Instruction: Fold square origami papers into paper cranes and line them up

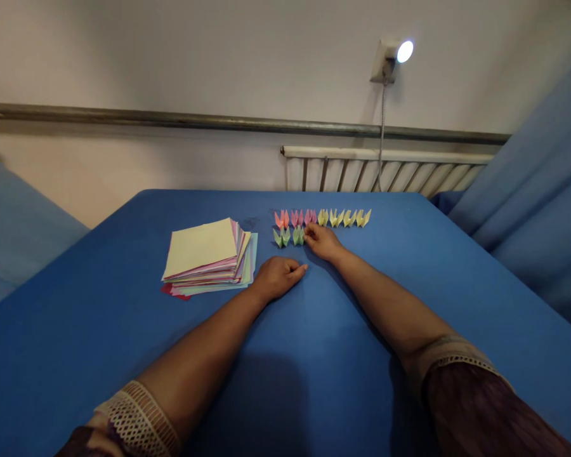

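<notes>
My right hand (322, 242) pinches the right edge of a green origami crane (298, 237), which stands on the blue table. Left of it stands another green origami crane (281, 238). Behind them runs a row of folded cranes: an orange-pink one (282, 219), two pink ones, the second of these (310, 217) just behind my right fingertips, then several yellow ones (349, 219). Nearer to me, my left hand (278, 278) rests on the table with its fingers curled in and the thumb pointing right. Nothing shows in it.
A thick, uneven stack of coloured paper sheets (202, 249) lies left of my left hand, a yellow sheet on top. The blue table (361, 387) ends before a wall with a metal rail (209, 119) and a radiator (385, 154). Blue curtains (542, 184) hang at both sides.
</notes>
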`<state>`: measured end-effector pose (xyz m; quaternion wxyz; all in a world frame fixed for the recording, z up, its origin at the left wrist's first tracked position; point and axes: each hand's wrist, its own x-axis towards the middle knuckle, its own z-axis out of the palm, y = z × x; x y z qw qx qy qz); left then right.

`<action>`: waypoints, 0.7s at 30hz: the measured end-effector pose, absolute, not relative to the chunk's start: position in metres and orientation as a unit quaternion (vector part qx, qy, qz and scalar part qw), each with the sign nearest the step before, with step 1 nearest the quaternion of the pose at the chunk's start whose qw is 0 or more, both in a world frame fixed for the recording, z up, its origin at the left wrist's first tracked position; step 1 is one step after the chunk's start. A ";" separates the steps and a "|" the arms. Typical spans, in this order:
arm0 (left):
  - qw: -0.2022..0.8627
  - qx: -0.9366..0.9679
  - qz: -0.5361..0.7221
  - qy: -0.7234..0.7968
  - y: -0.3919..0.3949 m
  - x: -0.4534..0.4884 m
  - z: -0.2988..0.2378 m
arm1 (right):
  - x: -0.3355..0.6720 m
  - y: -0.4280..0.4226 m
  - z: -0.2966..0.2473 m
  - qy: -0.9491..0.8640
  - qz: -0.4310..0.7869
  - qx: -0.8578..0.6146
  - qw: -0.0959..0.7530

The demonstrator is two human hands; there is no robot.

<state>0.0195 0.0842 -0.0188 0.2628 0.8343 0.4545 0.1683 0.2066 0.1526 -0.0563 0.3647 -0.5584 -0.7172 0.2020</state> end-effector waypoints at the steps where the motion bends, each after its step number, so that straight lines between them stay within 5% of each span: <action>1: 0.263 0.835 0.167 0.454 0.085 0.019 -0.019 | 0.206 0.153 -0.057 -0.716 0.202 -0.559 0.366; 21: 0.288 0.851 0.192 0.395 0.088 0.014 -0.028 | 0.210 0.151 -0.070 -0.592 0.270 -0.607 0.456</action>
